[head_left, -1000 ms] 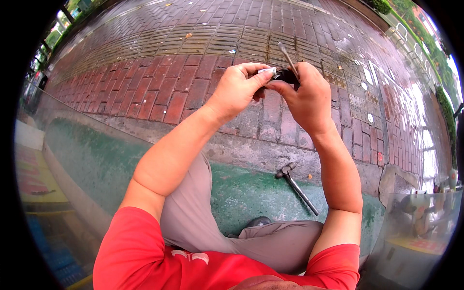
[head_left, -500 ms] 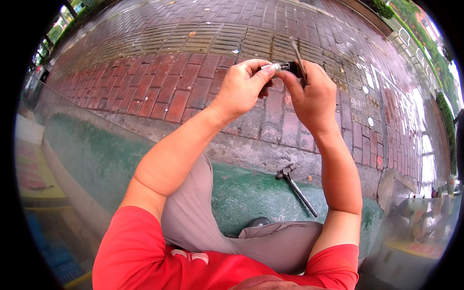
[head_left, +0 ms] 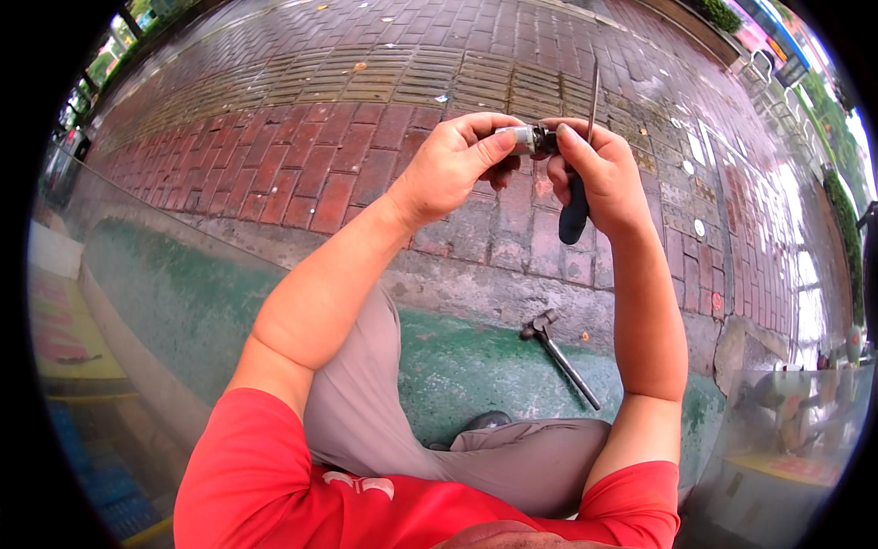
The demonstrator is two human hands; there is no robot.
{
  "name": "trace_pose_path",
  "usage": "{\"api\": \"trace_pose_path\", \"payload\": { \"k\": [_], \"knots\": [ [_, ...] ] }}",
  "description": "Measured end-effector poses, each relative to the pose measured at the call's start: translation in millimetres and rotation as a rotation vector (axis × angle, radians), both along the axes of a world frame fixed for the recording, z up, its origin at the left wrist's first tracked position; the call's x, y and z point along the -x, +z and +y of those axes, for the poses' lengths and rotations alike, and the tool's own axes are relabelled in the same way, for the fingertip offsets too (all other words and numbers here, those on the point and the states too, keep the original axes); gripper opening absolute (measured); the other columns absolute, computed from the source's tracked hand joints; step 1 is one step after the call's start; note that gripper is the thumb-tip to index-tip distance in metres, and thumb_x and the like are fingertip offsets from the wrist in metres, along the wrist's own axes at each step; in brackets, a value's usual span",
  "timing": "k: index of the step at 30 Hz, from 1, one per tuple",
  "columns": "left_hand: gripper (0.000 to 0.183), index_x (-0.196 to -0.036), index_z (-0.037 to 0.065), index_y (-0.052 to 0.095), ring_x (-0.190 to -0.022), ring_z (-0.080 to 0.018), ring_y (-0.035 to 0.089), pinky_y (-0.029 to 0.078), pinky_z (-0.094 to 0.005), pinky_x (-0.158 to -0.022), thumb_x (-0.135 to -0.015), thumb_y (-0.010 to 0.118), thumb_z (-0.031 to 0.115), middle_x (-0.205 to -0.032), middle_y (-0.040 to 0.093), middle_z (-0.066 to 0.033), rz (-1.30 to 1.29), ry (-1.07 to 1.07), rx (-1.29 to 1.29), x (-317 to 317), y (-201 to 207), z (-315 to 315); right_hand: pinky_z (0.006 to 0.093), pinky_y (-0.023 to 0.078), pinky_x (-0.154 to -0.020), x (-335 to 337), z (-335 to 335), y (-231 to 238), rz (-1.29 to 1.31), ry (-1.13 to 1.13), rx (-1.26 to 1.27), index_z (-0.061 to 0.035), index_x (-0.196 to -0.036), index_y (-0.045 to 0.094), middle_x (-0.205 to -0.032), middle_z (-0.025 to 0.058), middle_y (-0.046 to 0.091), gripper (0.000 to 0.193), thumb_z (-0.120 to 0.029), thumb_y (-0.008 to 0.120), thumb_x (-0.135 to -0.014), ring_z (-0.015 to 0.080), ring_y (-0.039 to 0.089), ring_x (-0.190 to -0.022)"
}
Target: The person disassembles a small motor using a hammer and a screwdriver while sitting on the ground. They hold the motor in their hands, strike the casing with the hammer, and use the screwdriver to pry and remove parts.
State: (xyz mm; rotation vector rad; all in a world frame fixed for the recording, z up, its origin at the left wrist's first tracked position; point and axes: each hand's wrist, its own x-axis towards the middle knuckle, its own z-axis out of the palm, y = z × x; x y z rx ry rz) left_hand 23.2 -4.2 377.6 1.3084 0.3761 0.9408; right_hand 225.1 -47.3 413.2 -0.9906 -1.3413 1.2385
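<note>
Up over the brick paving, both of my hands meet around a small metal part (head_left: pixel 518 140), silvery on its left with a dark piece at its right end. My left hand (head_left: pixel 457 165) is closed, pinching the silvery side between thumb and fingers. The fingers of my right hand (head_left: pixel 605 174) are closed at the dark end. That same hand also keeps hold of a screwdriver (head_left: pixel 573 215), its black handle hanging below the palm and its thin shaft pointing away from me. What exactly the small part is, I cannot make out.
A hammer (head_left: pixel 562 361) lies on the green-painted ledge (head_left: pixel 457 366) between my legs and the paving. Wet red bricks (head_left: pixel 338 197) spread beyond it. Glossy panels stand at left and right. Metal racks (head_left: pixel 759 69) and a blue vehicle (head_left: pixel 777 37) show far right.
The screwdriver has swung in my right hand; its shaft stands more upright and its handle now shows below. More of the metal part shows between my fingers. A vehicle has appeared far right.
</note>
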Motion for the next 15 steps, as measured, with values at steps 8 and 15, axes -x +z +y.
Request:
{"api": "trace_pose_path", "payload": {
  "k": [8,15],
  "knots": [
    [0.03,-0.116,-0.001,0.061,-0.072,-0.0094,0.058,0.05,-0.0234,-0.064,-0.098,0.06,0.023,-0.087,0.064,-0.0029,0.11,0.187,0.035,-8.4,-4.4,-1.6,0.025,0.048,-0.055,5.8,1.1,-3.5,-0.249,-0.207,-0.175,0.0027,-0.099,0.063,-0.082,0.0045,0.069,0.035,-0.017,0.082,-0.078,0.0089,0.059,-0.065],
    [0.028,-0.111,0.0,0.063,-0.067,-0.0085,0.057,0.048,-0.0225,-0.06,-0.097,0.061,0.024,-0.082,0.065,-0.0029,0.172,0.225,0.143,-11.2,-1.1,-4.8,0.0377,0.05,-0.064,22.9,-2.1,-16.0,-0.814,-0.504,-0.722,-0.0019,-0.089,0.056,-0.08,0.0119,0.062,0.042,-0.027,0.085,-0.07,0.0305,0.062,-0.073]
  ]
}}
